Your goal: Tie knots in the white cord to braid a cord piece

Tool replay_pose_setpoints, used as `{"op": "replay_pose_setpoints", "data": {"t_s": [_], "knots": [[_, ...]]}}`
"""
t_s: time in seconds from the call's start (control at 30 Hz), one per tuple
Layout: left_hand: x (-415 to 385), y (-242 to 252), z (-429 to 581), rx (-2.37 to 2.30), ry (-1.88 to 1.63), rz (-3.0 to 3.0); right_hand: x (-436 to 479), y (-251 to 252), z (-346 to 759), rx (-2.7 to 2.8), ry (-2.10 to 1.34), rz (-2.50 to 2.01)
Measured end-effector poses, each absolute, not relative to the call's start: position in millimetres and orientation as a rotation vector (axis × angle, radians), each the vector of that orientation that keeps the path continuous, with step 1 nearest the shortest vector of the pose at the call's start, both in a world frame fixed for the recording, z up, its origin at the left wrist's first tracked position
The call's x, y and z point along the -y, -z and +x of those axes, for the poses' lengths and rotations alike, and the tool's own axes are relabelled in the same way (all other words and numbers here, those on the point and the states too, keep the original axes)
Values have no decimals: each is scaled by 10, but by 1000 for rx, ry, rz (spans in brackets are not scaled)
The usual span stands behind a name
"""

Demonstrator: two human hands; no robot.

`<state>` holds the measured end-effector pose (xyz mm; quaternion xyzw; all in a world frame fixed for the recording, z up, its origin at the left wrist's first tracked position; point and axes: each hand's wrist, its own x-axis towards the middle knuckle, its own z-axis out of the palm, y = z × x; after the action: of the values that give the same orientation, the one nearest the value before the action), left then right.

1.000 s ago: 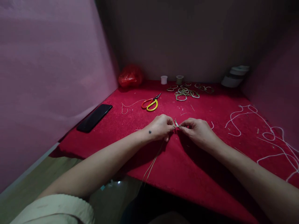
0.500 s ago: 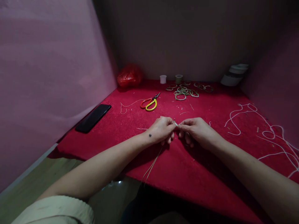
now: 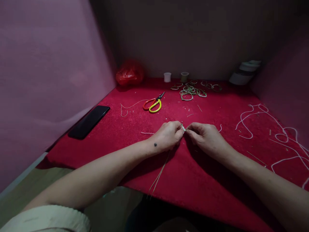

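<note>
A small green-and-white braided cord [image 3: 183, 128] is pinched between my two hands above the red cloth. My left hand [image 3: 169, 133] is closed around its left part, thumb and forefinger pressed together. At the cord's other end, the thumb and forefinger of my right hand [image 3: 206, 134] pinch it, and the remaining fingers curl out of sight beneath. Thin tan cords [image 3: 158, 177] hang down from under my left hand and over the table's front edge. A short white strand [image 3: 147, 132] lies beside my left wrist.
Scissors [image 3: 154, 104] with red and yellow handles lie beyond my hands, near several braided loops [image 3: 188, 93]. Two spools, one white [image 3: 167, 77], one olive [image 3: 184, 77], stand at the back. A phone [image 3: 89, 122] lies left, loose white cord [image 3: 287, 135] right, a red bag [image 3: 130, 74] back left.
The view has shifted slightly. My right hand's lower fingers have tucked inward, and my left fingers have closed up more around the cord. Both hands stay together at the braid.
</note>
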<state>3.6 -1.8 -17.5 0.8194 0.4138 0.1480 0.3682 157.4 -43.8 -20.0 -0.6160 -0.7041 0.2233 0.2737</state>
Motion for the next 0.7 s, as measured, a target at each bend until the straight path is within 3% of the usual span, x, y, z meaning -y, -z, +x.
{"op": "replay_pose_setpoints", "data": {"t_s": [0.33, 0.7], "knots": [[28, 171, 6, -1143, -306, 2476, 448, 237, 1558, 1981, -490, -1716], [43, 207, 9, -1166, -376, 2507, 460, 235, 1531, 1918, -553, -1745]]}}
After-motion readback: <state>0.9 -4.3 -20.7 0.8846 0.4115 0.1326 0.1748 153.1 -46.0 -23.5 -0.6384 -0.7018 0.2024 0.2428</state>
